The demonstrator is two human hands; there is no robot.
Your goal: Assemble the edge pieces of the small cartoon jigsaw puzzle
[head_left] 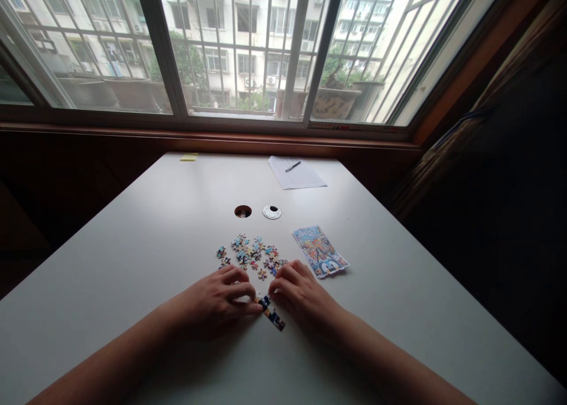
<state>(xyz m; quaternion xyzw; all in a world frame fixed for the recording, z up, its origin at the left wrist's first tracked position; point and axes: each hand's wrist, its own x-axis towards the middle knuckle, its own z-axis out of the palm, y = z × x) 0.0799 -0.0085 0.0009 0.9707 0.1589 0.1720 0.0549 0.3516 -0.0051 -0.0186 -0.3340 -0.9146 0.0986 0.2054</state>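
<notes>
A short strip of joined jigsaw puzzle pieces point(275, 318), dark blue with tan patches, lies slantwise on the white table between my hands. My left hand point(221, 296) has thumb and forefinger closed at the strip's upper end. Curled fingers of my right hand point(297, 290) come down just right of that end; their tips are partly hidden, so what they pinch cannot be made out. Beyond both hands spreads a loose heap of colourful puzzle pieces point(241, 250), a few of them partly covered by my fingers.
A printed picture sheet point(321, 251) lies right of the heap. Farther back are a round hole point(243, 211), its cover ring point(271, 212), paper sheets point(305, 179) with a pen point(293, 166), and yellow sticky notes point(189, 157). A barred window stands behind the table point(146, 234).
</notes>
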